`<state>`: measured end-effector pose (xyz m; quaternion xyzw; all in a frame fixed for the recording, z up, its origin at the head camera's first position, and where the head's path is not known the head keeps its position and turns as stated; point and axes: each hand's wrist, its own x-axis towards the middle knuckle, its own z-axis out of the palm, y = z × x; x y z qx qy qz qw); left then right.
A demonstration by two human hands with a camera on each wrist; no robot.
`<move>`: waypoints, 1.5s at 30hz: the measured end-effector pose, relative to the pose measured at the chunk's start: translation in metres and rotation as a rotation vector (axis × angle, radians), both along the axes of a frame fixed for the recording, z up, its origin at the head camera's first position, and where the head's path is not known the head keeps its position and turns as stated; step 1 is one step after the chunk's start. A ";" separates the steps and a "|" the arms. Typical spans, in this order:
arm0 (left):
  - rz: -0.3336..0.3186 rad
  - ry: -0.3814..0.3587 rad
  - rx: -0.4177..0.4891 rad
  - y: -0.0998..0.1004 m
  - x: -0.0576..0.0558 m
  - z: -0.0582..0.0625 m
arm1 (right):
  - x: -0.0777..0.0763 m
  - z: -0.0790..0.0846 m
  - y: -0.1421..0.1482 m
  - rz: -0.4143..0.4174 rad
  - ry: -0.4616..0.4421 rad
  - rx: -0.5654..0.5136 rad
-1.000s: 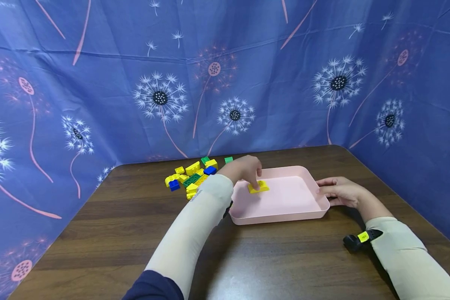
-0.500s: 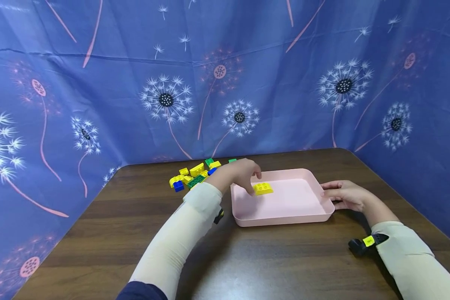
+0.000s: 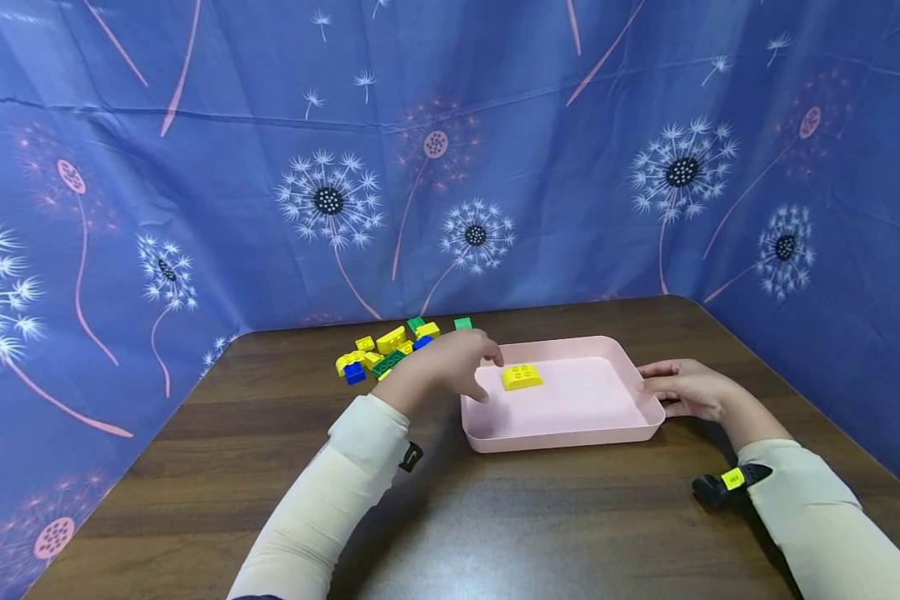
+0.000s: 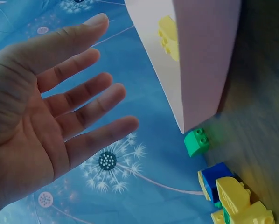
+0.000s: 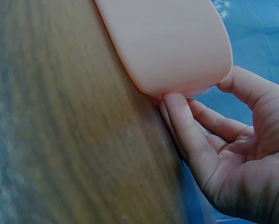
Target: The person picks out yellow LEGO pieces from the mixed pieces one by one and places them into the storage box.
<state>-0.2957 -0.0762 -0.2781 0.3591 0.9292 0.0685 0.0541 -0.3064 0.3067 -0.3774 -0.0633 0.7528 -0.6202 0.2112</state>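
My left hand [image 3: 457,364] hovers over the left end of a pink tray [image 3: 581,400], its fingers spread and bent slightly. The left wrist view shows that hand [image 4: 34,119] with nothing in it. Inside the tray, right of those fingertips, lies a yellow toy building brick [image 3: 522,378] with studs on top and a curved side. At the tray's right end my right hand [image 3: 686,390] grips the wall. Seen from the right wrist, the thumb is at the rim while a fingertip [image 5: 176,99] presses against the wall lower down.
Left of the tray is a pile of yellow, blue and green bricks, with a blue brick [image 3: 355,372] at its near side and a green brick [image 3: 462,323] apart at the back. Behind the wooden table [image 3: 217,450] hangs a blue dandelion-print cloth [image 3: 232,208].
My left hand has let go of the yellow brick in the tray and drawn back to the left with its fingers parted. The right hand keeps its place on the tray.
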 end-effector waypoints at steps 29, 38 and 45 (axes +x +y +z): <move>0.068 0.081 0.227 -0.077 0.031 -0.013 | -0.002 0.001 -0.003 -0.007 0.001 0.002; 0.138 0.044 0.273 -0.091 0.028 -0.018 | 0.000 0.001 -0.001 -0.007 -0.005 0.001; 0.156 0.056 0.248 -0.102 0.020 -0.022 | 0.000 0.001 0.000 -0.009 0.000 0.006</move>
